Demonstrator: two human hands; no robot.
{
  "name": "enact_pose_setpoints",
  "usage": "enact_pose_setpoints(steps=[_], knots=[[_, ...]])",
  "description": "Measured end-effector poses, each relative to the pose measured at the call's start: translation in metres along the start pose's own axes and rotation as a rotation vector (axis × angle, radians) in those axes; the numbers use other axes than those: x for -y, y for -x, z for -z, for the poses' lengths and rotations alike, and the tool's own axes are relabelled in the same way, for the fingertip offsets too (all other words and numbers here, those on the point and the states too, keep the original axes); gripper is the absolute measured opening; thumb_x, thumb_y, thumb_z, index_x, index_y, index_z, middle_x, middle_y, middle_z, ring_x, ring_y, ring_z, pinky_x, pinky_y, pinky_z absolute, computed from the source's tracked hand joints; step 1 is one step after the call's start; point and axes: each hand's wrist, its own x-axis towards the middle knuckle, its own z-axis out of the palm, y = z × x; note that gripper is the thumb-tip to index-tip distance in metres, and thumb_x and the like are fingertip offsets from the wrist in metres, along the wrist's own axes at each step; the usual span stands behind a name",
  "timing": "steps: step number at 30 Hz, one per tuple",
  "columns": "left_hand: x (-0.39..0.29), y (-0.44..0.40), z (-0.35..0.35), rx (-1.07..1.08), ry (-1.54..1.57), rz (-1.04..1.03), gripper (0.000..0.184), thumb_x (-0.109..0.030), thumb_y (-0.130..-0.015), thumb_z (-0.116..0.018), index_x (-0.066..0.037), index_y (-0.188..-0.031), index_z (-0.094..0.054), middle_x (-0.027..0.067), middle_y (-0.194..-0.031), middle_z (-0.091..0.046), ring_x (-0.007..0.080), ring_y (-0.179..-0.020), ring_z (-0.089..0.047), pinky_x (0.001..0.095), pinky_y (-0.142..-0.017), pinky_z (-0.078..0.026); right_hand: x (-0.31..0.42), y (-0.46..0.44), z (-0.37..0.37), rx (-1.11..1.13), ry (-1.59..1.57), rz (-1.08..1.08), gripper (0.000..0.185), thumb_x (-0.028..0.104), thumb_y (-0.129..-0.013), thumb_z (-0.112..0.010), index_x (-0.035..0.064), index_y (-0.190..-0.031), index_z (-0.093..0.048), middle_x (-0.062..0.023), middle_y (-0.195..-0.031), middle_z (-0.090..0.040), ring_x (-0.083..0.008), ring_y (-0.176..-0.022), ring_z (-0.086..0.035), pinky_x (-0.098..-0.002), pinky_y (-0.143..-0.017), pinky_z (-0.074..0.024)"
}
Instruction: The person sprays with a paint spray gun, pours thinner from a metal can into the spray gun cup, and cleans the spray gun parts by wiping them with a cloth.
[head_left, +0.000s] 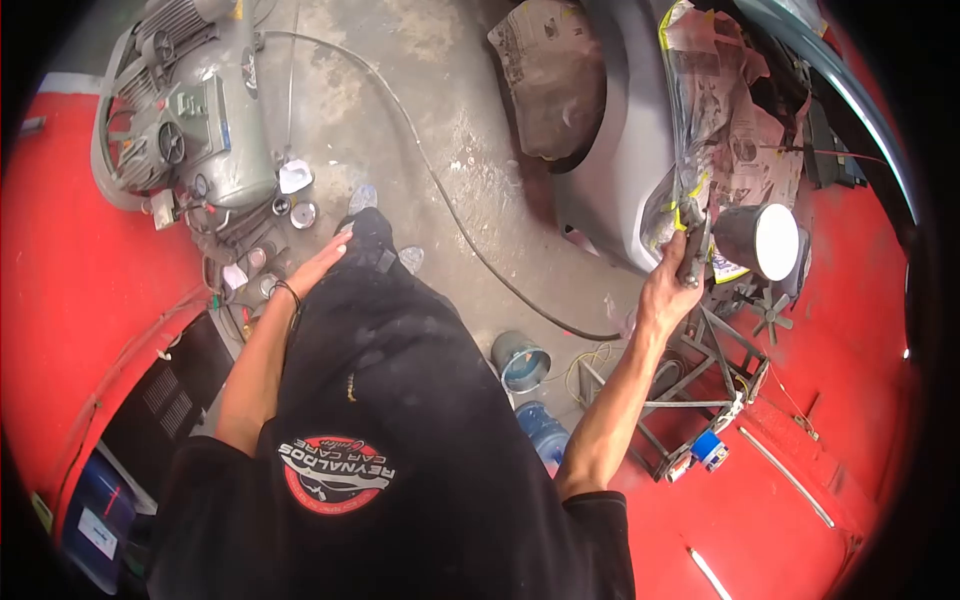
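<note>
My right hand (pixel 668 280) is wrapped round the handle of a spray gun (pixel 694 250). A dark cup with a round white top (pixel 775 242) sits on the gun. Just beyond it is a grey car fender (pixel 635 150), edged with yellow tape and newspaper masking (pixel 705 90). My left hand (pixel 322 264) holds nothing; its fingers are stretched out straight beside my dark trouser leg (pixel 372 245). Whether the fingers touch the cloth, I cannot tell.
An air compressor (pixel 235 150) stands at the upper left, with small cans (pixel 303 214) near it. A hose (pixel 440 175) curves across the concrete floor. Newspaper covers the wheel (pixel 555 85). A bucket (pixel 520 362), a blue water jug (pixel 541 430) and a metal frame (pixel 700 403) stand at the right.
</note>
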Motion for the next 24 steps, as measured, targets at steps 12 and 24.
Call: enact_pose_setpoints(steps=[12,24], knots=[[0.192,0.069,0.033,-0.268,-0.231,0.269,0.055,-0.048,-0.105,-0.059,-0.003,-0.133,-0.072,0.0203,-0.127,-0.075,0.0304,-0.124,-0.07,0.0406,-0.106,-0.051,0.023,0.012,0.005,0.016,0.056,0.042,0.035,0.024,-0.107,-0.071,-0.0057,-0.126,-0.071,-0.0081,-0.1,-0.074,-0.0149,-0.09,-0.066,-0.0324,-0.083,-0.054],[0.246,0.13,0.055,-0.328,-0.504,0.319,0.045,-0.043,-0.095,-0.067,-0.002,-0.111,-0.078,0.0307,-0.107,-0.074,0.0457,-0.104,-0.074,0.0513,-0.087,-0.055,-0.125,0.065,-0.04,0.088,0.449,-0.226,0.048,0.043,-0.104,-0.071,-0.0021,-0.117,-0.075,-0.0211,-0.096,-0.077,-0.0335,-0.088,-0.071,-0.0458,-0.086,-0.0542]])
